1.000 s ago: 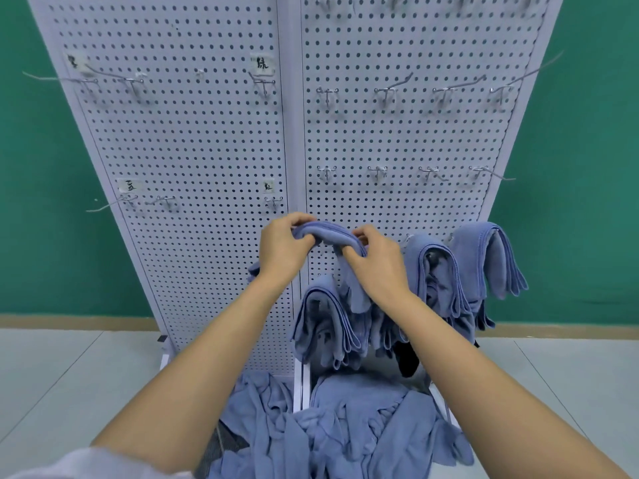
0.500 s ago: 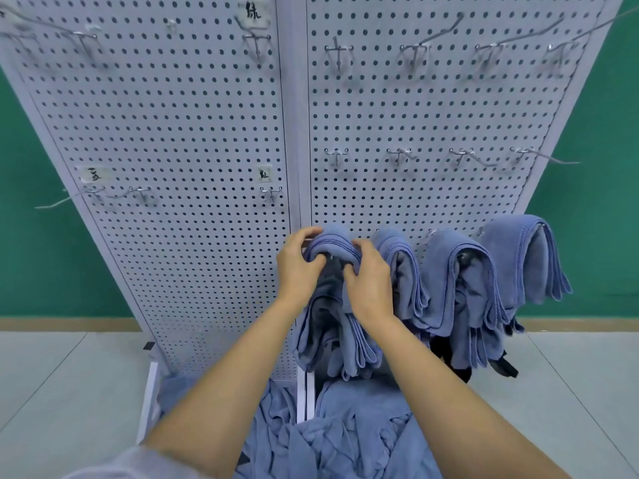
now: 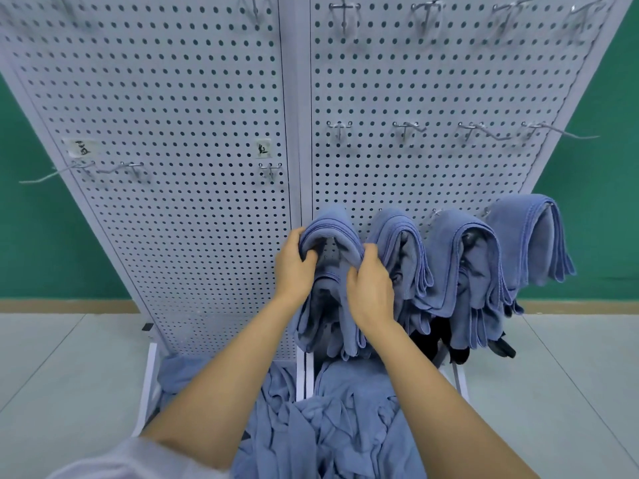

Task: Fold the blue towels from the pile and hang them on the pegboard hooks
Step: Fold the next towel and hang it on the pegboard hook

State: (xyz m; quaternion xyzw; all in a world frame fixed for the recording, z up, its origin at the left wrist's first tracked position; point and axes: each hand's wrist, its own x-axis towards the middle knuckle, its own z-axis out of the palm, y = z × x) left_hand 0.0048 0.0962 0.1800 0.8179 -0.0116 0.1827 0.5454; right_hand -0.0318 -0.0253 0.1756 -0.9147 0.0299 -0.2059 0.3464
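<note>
A green wall (image 3: 587,202) rises behind the pale tiled floor (image 3: 52,357). The white pegboard (image 3: 190,98) fills most of my view, two panels joined down the middle. The pile of blue towels (image 3: 345,426) lies at its foot. Three hung towels (image 3: 460,257) drape along the lowest right row. At that row's left end, my left hand (image 3: 294,271) and right hand (image 3: 371,292), fingers curled, grip a fourth folded towel (image 3: 328,229). Bare hooks (image 3: 339,127) sit above.

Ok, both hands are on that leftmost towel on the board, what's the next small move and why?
Probably let go, once it feels seated. The left hand and right hand pinch the top fold of the towel, which already drapes level with the hung towels beside it. The pile below waits.
</note>
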